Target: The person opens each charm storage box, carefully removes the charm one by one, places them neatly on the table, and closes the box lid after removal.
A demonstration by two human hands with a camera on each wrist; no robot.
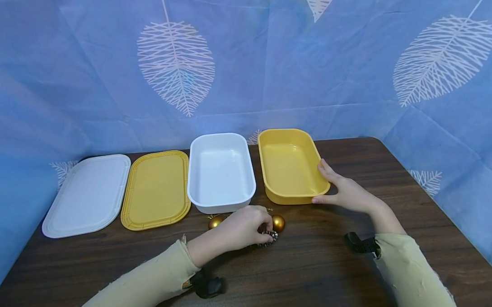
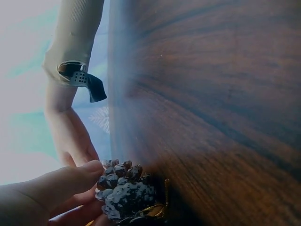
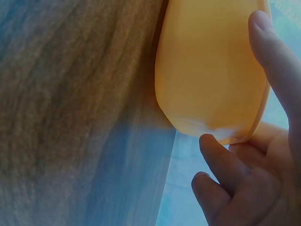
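Observation:
My left hand [image 1: 243, 226] pinches a brown pine cone with white-frosted tips [image 2: 126, 192], low over the table in front of the white box. In the head view its fingers cover part of the cone. Gold ball ornaments lie close by, one [image 1: 278, 223] just right of the fingers and another [image 1: 215, 222] partly behind the hand. My right hand [image 1: 348, 192] holds the near right corner of a yellow plastic box [image 1: 287, 199], thumb on the near wall and fingers along the right side. The yellow box has nothing inside.
Left of the yellow box stands a white plastic box [image 1: 219, 206] with a bare inside. Farther left lie a yellow lid [image 1: 157, 191] and a white lid [image 1: 87, 195], flat on the dark wooden table [image 1: 307, 273]. A blue leaf-patterned cloth [image 1: 241, 58] hangs behind.

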